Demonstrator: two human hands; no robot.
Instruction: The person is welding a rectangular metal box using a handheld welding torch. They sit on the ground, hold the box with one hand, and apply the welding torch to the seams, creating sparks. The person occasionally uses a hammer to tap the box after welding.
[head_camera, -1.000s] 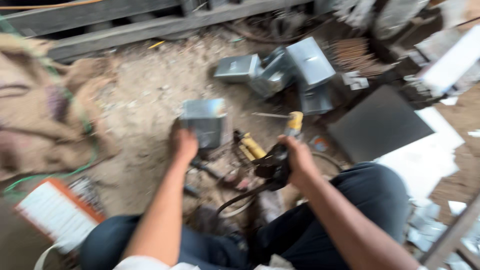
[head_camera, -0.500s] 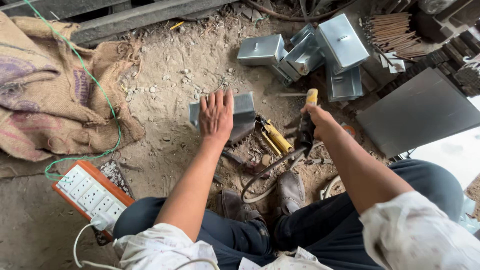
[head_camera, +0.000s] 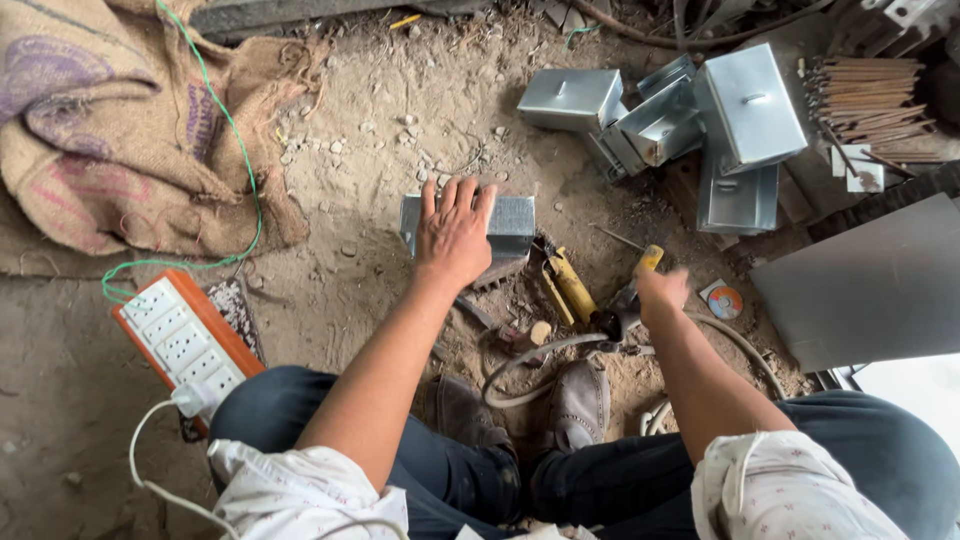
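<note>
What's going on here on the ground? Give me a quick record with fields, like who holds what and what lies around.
Left hand: the left hand lies flat on a small metal box on the dirt.
Right hand: the right hand grips a welding electrode holder with a yellow tip and a cable.
Behind: a pile of metal boxes, a bundle of welding rods.
Left side: a burlap sack, an orange power strip.
Right side: a grey metal sheet.

Left of box: bare dirt (head_camera: 330, 200) between metal box (head_camera: 515, 222) and burlap sack (head_camera: 120, 130), passable.
Beyond: stacked metal boxes (head_camera: 690, 120) block upper right.
Right: yellow tool (head_camera: 570, 285), hose (head_camera: 540, 355) crowd ground.
Near left: socket board (head_camera: 185, 335).
</note>
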